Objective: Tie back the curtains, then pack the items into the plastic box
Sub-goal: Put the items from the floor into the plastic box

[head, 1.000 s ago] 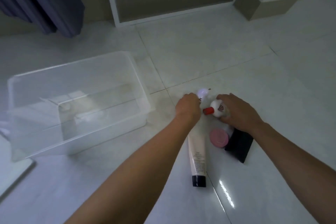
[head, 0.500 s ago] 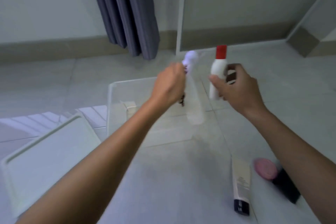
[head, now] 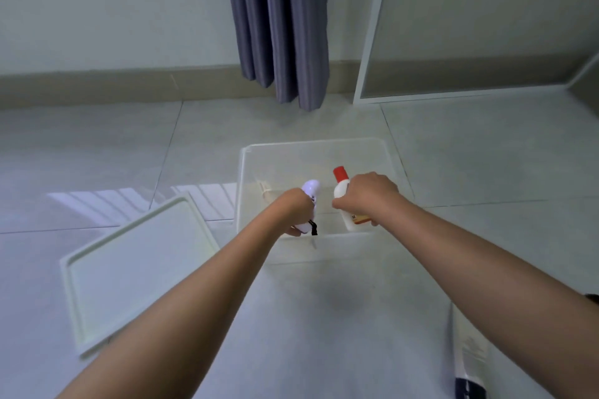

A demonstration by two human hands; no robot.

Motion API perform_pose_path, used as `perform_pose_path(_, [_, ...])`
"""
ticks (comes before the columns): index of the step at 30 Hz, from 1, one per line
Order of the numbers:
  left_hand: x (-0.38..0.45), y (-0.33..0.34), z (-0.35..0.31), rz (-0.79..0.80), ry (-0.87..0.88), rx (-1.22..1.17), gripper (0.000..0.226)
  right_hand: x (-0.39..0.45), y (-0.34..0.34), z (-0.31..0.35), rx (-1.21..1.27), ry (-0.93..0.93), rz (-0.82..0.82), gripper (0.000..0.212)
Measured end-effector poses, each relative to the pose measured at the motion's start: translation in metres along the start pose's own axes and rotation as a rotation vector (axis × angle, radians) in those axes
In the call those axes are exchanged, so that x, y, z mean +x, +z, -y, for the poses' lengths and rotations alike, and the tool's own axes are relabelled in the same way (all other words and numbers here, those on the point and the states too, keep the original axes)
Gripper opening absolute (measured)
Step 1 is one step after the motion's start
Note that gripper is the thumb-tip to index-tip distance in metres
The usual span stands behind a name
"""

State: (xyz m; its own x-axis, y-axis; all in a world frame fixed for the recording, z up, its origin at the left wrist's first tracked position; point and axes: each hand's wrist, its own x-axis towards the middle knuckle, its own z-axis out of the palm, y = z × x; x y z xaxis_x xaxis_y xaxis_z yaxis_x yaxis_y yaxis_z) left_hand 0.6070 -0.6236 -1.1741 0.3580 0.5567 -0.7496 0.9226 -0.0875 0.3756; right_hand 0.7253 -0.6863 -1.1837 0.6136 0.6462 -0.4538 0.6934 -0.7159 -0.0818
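The pale tiled floor (head: 453, 146) fills most of your view, with a white wall and beige skirting across the top. A grey-purple curtain (head: 278, 19) hangs in folds at upper centre, its hem just above the floor, and a white door frame (head: 372, 26) stands to its right.

At centre sits the clear plastic box (head: 311, 152), open at the top, its walls so transparent that the floor shows through. Its white lid (head: 136, 269) lies flat on the floor at lower left, just beside the box's left wall.

Both your forearms reach up from the bottom edge into the box. Your left hand (head: 296, 210) is curled round a small white gadget (head: 310, 188) with a rounded top and a short black strap hanging from its lower end; what it is exactly you cannot tell. Your right hand (head: 369, 196) grips a white bottle with a red cap (head: 343, 194), tilted so the cap leans toward upper left. The bottle has an orange label near its base, but the print is too small to read.

At lower right, partly cut by the frame, a white tube with a dark cap (head: 470, 363) lies on the floor, blurred, its writing illegible.
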Motion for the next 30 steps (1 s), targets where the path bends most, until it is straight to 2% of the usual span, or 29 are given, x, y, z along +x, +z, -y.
perform_pose_path(8, [0.032, 0.019, -0.013, 0.03, 0.059, 0.207, 0.037, 0.026, 0.034, 0.003, -0.146, 0.0, 0.052, 0.025])
perform_pose_path(13, [0.05, 0.024, -0.009, -0.036, 0.031, 0.161, 0.035, 0.034, 0.035, 0.006, -0.168, 0.001, 0.072, 0.021])
perform_pose_path(17, [0.068, 0.03, -0.002, -0.027, 0.032, 0.008, 0.018, 0.043, 0.036, 0.009, -0.168, 0.018, 0.054, 0.036])
perform_pose_path(21, [0.072, 0.032, -0.002, -0.131, 0.119, -0.101, 0.042, 0.043, 0.028, 0.006, -0.11, -0.013, 0.033, 0.043])
perform_pose_path(23, [0.072, 0.031, -0.001, -0.085, 0.103, -0.104, 0.047, 0.034, 0.018, 0.001, -0.135, -0.037, 0.058, 0.044])
perform_pose_path(27, [0.067, 0.03, 0.0, 0.012, 0.133, -0.101, 0.039, 0.017, 0.015, -0.008, -0.263, -0.087, 0.219, 0.074])
perform_pose_path(30, [0.065, 0.029, -0.001, 0.023, 0.147, -0.104, 0.033, 0.016, 0.032, -0.016, -0.31, -0.2, 0.147, 0.08])
